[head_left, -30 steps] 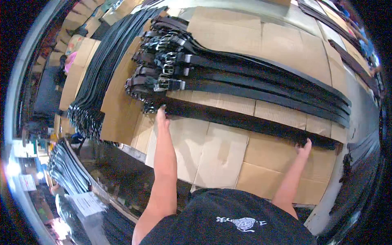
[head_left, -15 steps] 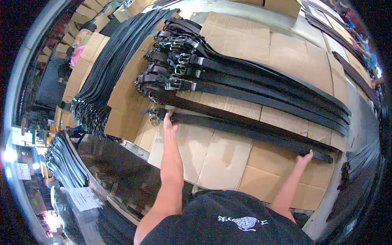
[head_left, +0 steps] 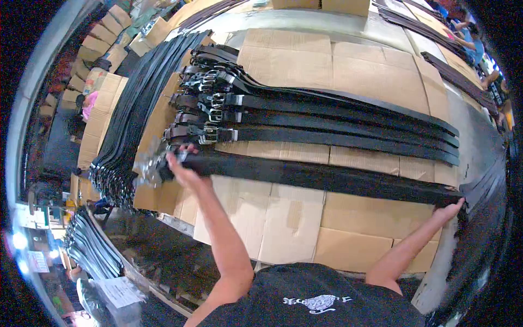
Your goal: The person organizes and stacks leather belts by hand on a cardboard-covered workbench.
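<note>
A black belt bundle [head_left: 305, 175] stretches between my two hands over the near side of the cardboard. My left hand [head_left: 185, 169] is wrapped round its buckle end, where the metal buckles [head_left: 151, 163] are smeared by motion. At the opposite end, my right hand [head_left: 451, 209] grips the belt tips, with the fingers partly hidden. Just beyond the bundle lie several stacks of black belts [head_left: 338, 121], side by side, their silver buckles [head_left: 218, 108] lined up on the left. How many belts I hold cannot be told.
Flat cardboard sheets [head_left: 294, 218] cover the table. A long row of hanging dark belts [head_left: 141, 103] runs along the left, and more dark belts [head_left: 482, 218] lie at the right edge. Paper-topped plastic wrapping [head_left: 117, 291] is at lower left. Another person [head_left: 471, 43] stands far right.
My left hand has moved left with the buckle end, and my right hand has slid right to the belt tips. The bundle now spans wider between them. The view has also shifted.
</note>
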{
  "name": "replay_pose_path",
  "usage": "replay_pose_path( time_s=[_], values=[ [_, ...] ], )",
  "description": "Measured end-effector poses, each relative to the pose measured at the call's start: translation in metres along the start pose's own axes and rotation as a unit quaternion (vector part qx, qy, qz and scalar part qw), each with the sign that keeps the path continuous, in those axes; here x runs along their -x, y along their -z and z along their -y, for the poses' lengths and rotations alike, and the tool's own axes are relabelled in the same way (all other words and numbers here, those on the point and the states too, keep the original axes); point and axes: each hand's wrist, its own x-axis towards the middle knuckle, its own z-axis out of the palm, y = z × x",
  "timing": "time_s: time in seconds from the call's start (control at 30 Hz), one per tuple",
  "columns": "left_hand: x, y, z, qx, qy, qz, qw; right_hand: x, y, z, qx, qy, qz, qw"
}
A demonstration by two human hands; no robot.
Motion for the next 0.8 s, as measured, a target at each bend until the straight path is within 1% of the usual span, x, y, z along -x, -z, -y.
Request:
replay_pose_path(
  time_s=[0.03,0.07,0.1,0.13,0.17,0.2,0.23,0.27,0.3,0.37,0.4,0.43,0.47,0.5,0.53,0.57,0.6,0.63,0.7,0.77,0.8],
  values=[
    [0.005,-0.038,0.004,-0.023,-0.025,-0.042,0.999,-0.005,-0.018,0.011,0.013,0.025,-0.052,0.998],
    [-0.006,-0.047,0.018,0.006,-0.034,-0.012,0.999,-0.012,-0.034,0.022,0.012,0.020,-0.040,0.999],
    [0.011,-0.083,0.018,-0.072,-0.021,-0.065,0.995,-0.021,-0.045,0.035,0.011,0.017,-0.032,0.999],
    [0.005,-0.095,0.028,-0.077,-0.015,-0.087,0.993,-0.035,-0.050,0.043,0.011,0.019,-0.025,0.999],
    [0.000,-0.106,0.042,-0.082,-0.005,-0.107,0.991,-0.084,-0.032,0.043,-0.059,-0.019,0.078,0.995],
    [-0.027,-0.091,0.068,-0.067,-0.050,-0.097,0.992,-0.112,-0.037,0.045,-0.056,0.017,0.040,0.997],
    [-0.038,-0.087,0.083,-0.078,-0.065,-0.107,0.989,-0.144,-0.040,0.042,-0.030,0.013,0.031,0.999],
    [-0.034,-0.094,0.088,-0.067,-0.049,-0.114,0.990,-0.130,-0.059,0.041,-0.043,0.022,0.060,0.997],
    [-0.031,-0.100,0.093,-0.058,-0.030,-0.121,0.991,-0.131,-0.071,0.036,-0.038,0.028,0.055,0.997],
    [-0.049,-0.090,0.119,-0.041,0.006,-0.096,0.994,-0.151,-0.096,0.008,-0.033,0.018,0.023,0.999],
    [-0.066,-0.078,0.139,-0.091,-0.017,-0.131,0.987,-0.161,-0.105,-0.010,-0.024,0.002,0.007,1.000],
    [-0.074,-0.070,0.157,-0.139,-0.046,-0.164,0.976,-0.185,-0.111,-0.034,-0.038,0.009,-0.019,0.999],
    [-0.057,-0.081,0.158,-0.189,-0.021,-0.185,0.964,-0.229,-0.095,-0.064,-0.009,-0.042,-0.030,0.999],
    [-0.040,-0.094,0.156,-0.238,0.001,-0.205,0.949,-0.204,-0.109,-0.065,0.035,-0.047,-0.082,0.995],
    [-0.047,-0.091,0.165,-0.262,0.031,-0.260,0.929,-0.175,-0.124,-0.066,0.079,-0.056,-0.134,0.986],
    [-0.052,-0.089,0.170,-0.317,0.030,-0.279,0.906,-0.196,-0.116,-0.084,0.116,-0.052,-0.169,0.977],
    [-0.043,-0.097,0.170,-0.283,0.015,-0.246,0.927,-0.205,-0.116,-0.079,0.133,-0.070,-0.134,0.979],
    [-0.042,-0.101,0.168,-0.288,0.015,-0.255,0.923,-0.207,-0.118,-0.076,0.151,-0.090,-0.099,0.979],
    [-0.042,-0.111,0.163,-0.297,0.014,-0.271,0.915,-0.211,-0.122,-0.069,0.110,-0.113,-0.085,0.984],
    [-0.055,-0.106,0.167,-0.264,0.033,-0.263,0.927,-0.206,-0.122,-0.063,0.079,-0.122,-0.057,0.988],
    [-0.059,-0.104,0.168,-0.222,0.027,-0.242,0.944,-0.204,-0.119,-0.064,0.068,-0.120,-0.036,0.990]
  ],
)
